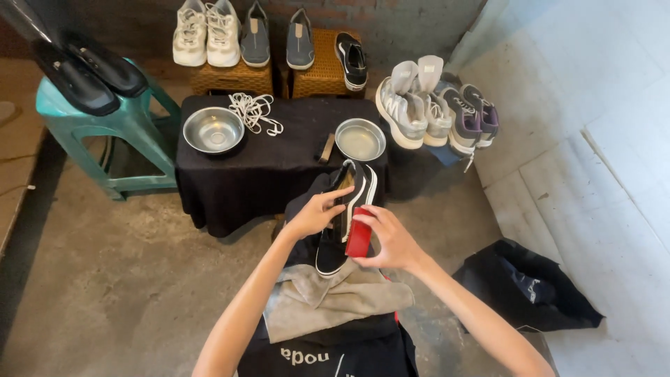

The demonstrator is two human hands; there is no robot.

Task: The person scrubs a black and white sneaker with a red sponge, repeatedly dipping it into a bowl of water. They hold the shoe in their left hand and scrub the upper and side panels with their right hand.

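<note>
Left hand (315, 216) is steadying a black sneaker with white stripe (345, 216) over the lap, grip closed on its upper. Right hand (391, 241) is pinching a red block (359, 236) against the side. Judgement: short, even strokes, shoe braced over the grey cloth (335, 300).

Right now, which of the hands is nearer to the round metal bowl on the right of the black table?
Left. The left hand grips the black shoe just below the bowl; the right hand, holding a red block, sits lower.
</note>
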